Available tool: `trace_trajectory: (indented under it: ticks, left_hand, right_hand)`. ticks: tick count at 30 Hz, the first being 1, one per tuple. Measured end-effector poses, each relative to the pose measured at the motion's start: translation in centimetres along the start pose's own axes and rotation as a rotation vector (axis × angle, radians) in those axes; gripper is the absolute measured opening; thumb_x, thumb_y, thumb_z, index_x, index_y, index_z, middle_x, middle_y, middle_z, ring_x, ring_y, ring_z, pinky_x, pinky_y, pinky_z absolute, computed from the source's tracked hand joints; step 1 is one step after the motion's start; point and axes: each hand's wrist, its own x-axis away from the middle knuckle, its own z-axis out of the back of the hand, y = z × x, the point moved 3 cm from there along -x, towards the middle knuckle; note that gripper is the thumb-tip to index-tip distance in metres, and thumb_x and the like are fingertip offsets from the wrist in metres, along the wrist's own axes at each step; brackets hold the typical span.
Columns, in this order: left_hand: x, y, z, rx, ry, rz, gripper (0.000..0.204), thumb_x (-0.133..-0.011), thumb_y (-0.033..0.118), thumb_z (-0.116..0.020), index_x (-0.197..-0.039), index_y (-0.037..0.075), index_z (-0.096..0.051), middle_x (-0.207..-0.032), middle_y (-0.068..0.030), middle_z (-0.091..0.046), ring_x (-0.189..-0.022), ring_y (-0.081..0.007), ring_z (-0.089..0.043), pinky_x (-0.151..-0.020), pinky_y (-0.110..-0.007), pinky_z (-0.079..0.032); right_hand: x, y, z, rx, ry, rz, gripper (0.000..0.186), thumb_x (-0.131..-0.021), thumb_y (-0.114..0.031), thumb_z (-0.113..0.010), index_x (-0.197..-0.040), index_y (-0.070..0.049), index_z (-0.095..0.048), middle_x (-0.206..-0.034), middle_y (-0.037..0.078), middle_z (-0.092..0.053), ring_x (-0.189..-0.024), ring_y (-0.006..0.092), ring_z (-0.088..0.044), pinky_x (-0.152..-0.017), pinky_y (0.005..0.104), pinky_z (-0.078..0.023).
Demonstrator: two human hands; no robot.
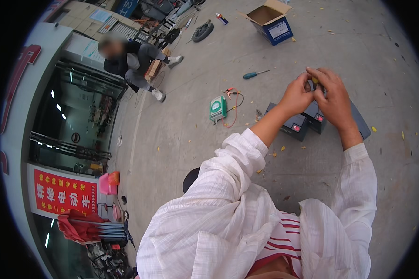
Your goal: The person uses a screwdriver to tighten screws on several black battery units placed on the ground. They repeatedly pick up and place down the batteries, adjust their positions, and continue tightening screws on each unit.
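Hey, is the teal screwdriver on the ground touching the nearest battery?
Apart: the head view shows open ground between the teal screwdriver and the nearest battery.

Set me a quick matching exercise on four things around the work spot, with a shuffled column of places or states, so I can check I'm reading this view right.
Things
1. Teal-handled screwdriver with a metal shaft
2. Green-and-white boxy device with a round dial
3. Blue cardboard box
4. Dark grey battery-like blocks with red spots on top

Places and states
A. Top flaps open
B. Closest to the left hand and right hand
C. Red and black leads beside it
D. Lying between the device and the box

Pairs: 1-D, 2-C, 3-A, 4-B
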Motion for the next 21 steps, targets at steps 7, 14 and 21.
trace_trajectory:
  ticks: [7,14,21]
  left_hand:
    - [0.5,0.4,-0.8,0.157,0.122,-0.183,0.040,-0.083,0.018,-0.068,-0.115,0.000,-0.054,-0.091,-0.0080,-0.061,-0.081,-0.0133,-0.057,-0.072,-0.029,-0.047]
    - [0.1,1.2,-0.5,-0.064,0.090,-0.062,0.042,-0.081,0.017,-0.069,-0.115,0.000,-0.051,-0.086,-0.0089,-0.060,-0.072,-0.0121,-0.056,-0.067,-0.028,-0.048]
    - [0.2,0.4,-1.2,-0.036,0.241,-0.254,0.040,-0.084,0.016,-0.066,-0.116,-0.001,-0.048,-0.097,-0.0144,-0.064,-0.088,-0.0204,-0.063,-0.077,-0.033,-0.050]
  right_hand:
    - [0.0,-0.5,-0.2,0.052,0.029,-0.011,0.031,-0.085,-0.010,-0.062,-0.116,-0.011,-0.065,-0.109,0.015,-0.061,-0.102,0.0341,-0.058,-0.089,0.0411,-0.046]
    - [0.0,0.5,-0.1,0.031,0.066,0.040,0.034,-0.083,-0.008,-0.060,-0.116,-0.014,-0.063,-0.109,0.012,-0.061,-0.102,0.0334,-0.059,-0.088,0.0407,-0.047]
    - [0.1,-0.8,0.0,0.082,0.025,-0.029,0.033,-0.083,-0.008,-0.061,-0.116,-0.013,-0.063,-0.105,0.012,-0.061,-0.099,0.0337,-0.059,-0.086,0.0408,-0.047]
